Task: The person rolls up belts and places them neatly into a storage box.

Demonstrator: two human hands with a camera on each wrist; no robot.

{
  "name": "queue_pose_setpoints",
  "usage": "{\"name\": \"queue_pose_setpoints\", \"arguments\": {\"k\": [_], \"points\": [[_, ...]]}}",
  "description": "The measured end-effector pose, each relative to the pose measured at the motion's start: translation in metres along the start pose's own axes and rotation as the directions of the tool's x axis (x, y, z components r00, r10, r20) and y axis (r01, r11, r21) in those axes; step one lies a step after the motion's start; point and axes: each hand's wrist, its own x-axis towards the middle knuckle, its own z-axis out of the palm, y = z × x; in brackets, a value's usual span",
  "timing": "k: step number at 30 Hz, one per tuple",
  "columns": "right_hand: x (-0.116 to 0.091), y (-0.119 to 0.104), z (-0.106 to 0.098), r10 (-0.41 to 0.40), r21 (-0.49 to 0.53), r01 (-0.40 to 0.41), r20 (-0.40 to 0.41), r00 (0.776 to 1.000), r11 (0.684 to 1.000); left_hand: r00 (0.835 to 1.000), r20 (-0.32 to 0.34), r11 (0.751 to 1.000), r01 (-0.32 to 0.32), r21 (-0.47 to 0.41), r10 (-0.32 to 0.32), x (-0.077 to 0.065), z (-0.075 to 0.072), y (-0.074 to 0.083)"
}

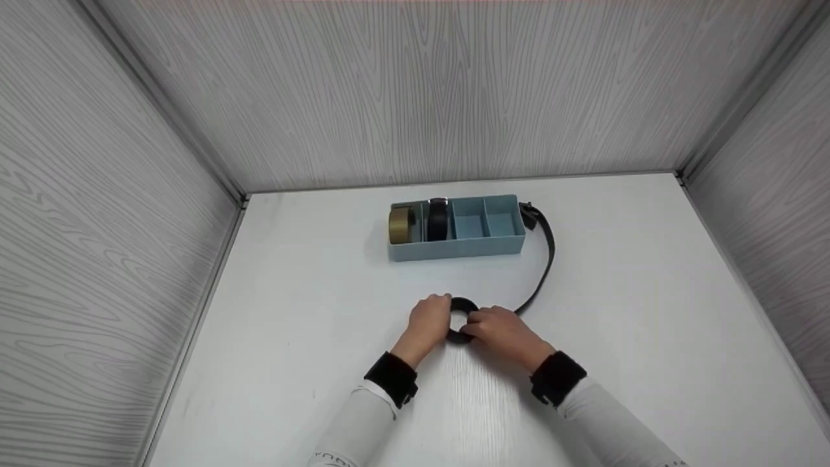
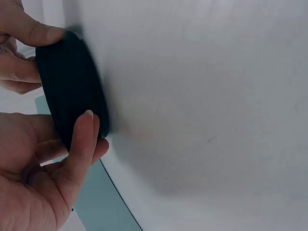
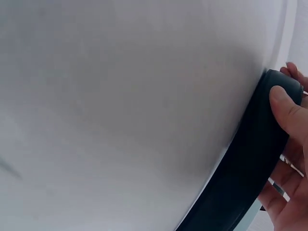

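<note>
A black belt (image 1: 550,254) is partly wound into a ring-shaped coil (image 1: 464,303) on the white table. My left hand (image 1: 429,319) grips the coil's left side, with the fingers bent against its outer face in the left wrist view. On the opposite side, my right hand (image 1: 504,331) pinches the coil; in the right wrist view the thumb (image 3: 284,106) presses on the dark band (image 3: 245,154). From under the right hand the loose strap curves away to the back right. Its far end, with a dark buckle-like piece (image 1: 529,218), lies beside the blue-grey box.
Behind the hands stands a blue-grey divided box (image 1: 457,249). A tan rolled belt (image 1: 400,226) sits in its leftmost compartment, and a black rolled belt (image 1: 438,220) with a silvery buckle is in the neighbouring one. Grey wood-grain panels (image 1: 415,91) enclose the table's back and sides.
</note>
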Motion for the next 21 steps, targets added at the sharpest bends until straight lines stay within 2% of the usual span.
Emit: {"name": "queue_pose_setpoints", "arguments": {"k": [4, 7, 11, 14, 18, 21], "points": [[-0.005, 0.007, -0.005, 0.011, 0.078, -0.013, 0.023, 1.000, 0.997, 0.999, 0.015, 0.998, -0.043, 0.047, 0.042, 0.003, -0.001, -0.003], [-0.007, 0.011, -0.009, -0.002, 0.119, -0.001, 0.023, 1.000, 0.993, 0.994, 0.029, 0.992, -0.105, 0.075, 0.103, 0.005, -0.001, -0.003], [-0.009, 0.015, -0.009, -0.019, 0.138, 0.019, -0.001, 1.000, 0.990, 0.981, 0.033, 0.974, -0.192, 0.123, 0.189, 0.007, 0.001, -0.003], [-0.008, 0.016, -0.009, -0.021, 0.150, 0.022, -0.013, 1.000, 0.988, 0.974, 0.024, 0.959, -0.228, 0.166, 0.227, 0.007, 0.002, -0.004], [-0.006, 0.015, -0.008, -0.006, 0.200, 0.006, 0.002, 1.000, 0.980, 0.971, 0.027, 0.953, -0.237, 0.191, 0.236, 0.005, 0.004, -0.004], [-0.005, 0.014, -0.008, 0.019, 0.214, -0.025, 0.031, 0.999, 0.976, 0.980, 0.050, 0.968, -0.200, 0.154, 0.194, 0.003, 0.005, -0.003]]}}
